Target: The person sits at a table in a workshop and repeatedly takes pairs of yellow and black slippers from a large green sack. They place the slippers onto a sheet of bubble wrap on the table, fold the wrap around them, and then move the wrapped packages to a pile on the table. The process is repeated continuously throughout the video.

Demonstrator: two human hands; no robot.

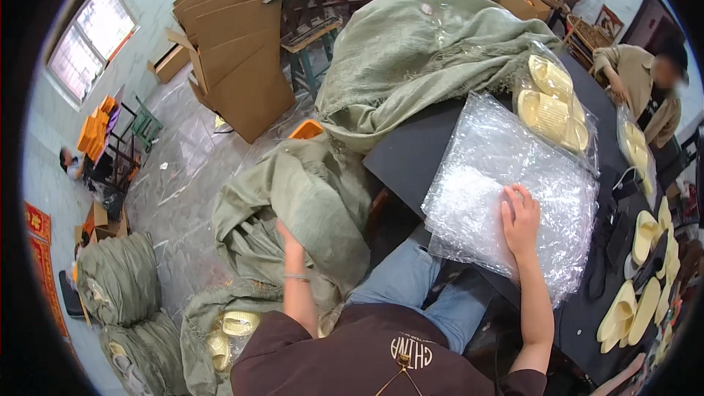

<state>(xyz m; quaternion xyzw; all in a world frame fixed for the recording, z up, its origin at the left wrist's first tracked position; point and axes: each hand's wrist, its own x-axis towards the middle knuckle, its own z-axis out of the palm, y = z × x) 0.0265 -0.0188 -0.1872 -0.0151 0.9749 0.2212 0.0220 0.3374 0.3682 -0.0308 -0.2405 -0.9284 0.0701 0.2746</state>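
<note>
My right hand (521, 224) lies on a stack of clear plastic bags (506, 154) with its fingers spread. The stack rests on a dark table (411, 154). My left hand (290, 243) reaches into the folds of a green woven sack (315, 205) beside my leg. Only its thumb side and wrist show; the sack hides the other fingers, so I cannot tell whether they grip anything. At the stack's far right corner lies a bagged pair of pale yellow slippers (550, 106).
A large green sack (425, 44) bulges at the table's far side. Loose yellow slippers (631, 308) lie at the table's right. Across the table, a person (645, 88) handles bagged slippers (636, 147). More sacks (117, 279) stand at the left; flattened cardboard (238, 59) stands behind.
</note>
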